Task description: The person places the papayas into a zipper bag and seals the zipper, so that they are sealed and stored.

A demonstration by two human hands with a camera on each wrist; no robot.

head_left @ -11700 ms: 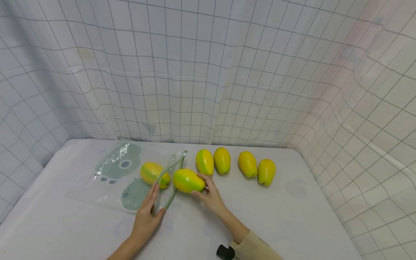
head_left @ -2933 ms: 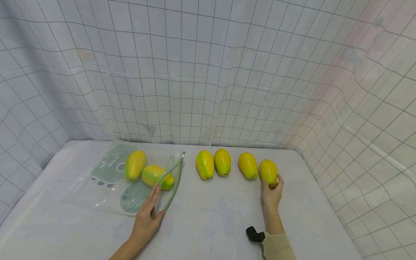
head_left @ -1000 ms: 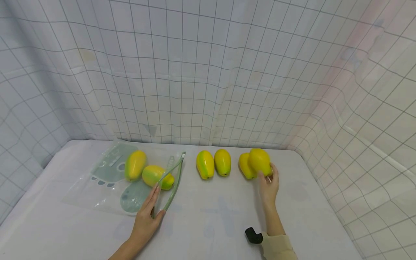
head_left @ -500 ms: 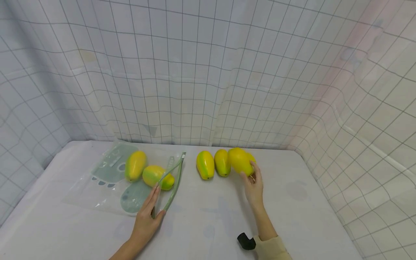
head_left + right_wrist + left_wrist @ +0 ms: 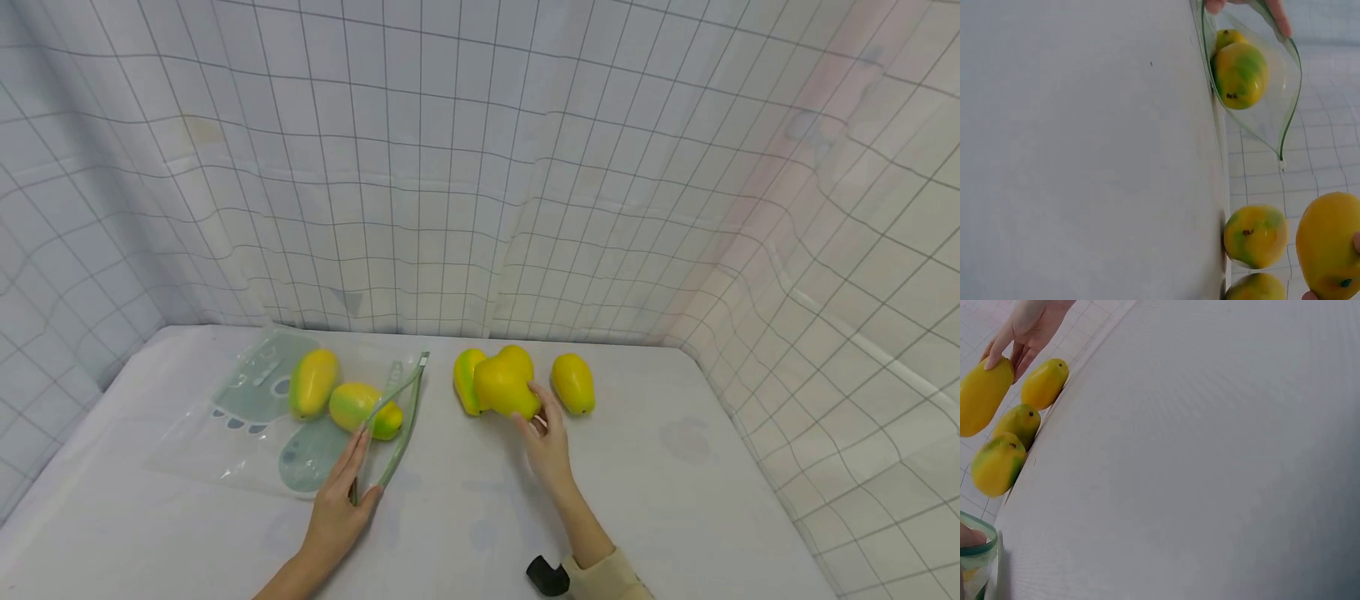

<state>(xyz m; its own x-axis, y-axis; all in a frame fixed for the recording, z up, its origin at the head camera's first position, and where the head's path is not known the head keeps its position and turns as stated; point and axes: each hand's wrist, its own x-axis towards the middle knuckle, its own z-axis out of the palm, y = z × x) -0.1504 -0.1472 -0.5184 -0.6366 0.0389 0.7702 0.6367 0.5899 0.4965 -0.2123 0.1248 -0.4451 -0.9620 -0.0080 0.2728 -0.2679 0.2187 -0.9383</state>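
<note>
– The smooth yellow oval fruit [image 5: 501, 387] has travelled leftward since a second ago, from right of centre to just past the middle of the head frame, and the right hand [image 5: 549, 448] has gone with it
– How is that hand gripping?
– Thumb and fingers pinch the fruit's lower right end; the right wrist view shows it at the lower right, apart from its neighbours
– What lies behind it?
– A green-streaked yellow fruit [image 5: 464, 382] to its left and a plain yellow fruit [image 5: 517, 360] at its upper right, both partly covered by it; a lone yellow oval fruit [image 5: 573, 383] sits further right
– And the left hand [image 5: 337, 504]?
– Left of centre, low in the frame: fingers straight, thumb spread away from them, at the parted mouth of a clear plastic bag with green trim and green animal prints [image 5: 307, 462]
– Anything inside?
– Two: an upright yellow-green fruit [image 5: 313, 383] further in, and a sideways yellow-green fruit [image 5: 360, 407] near the mouth, its tip towards the right
</note>
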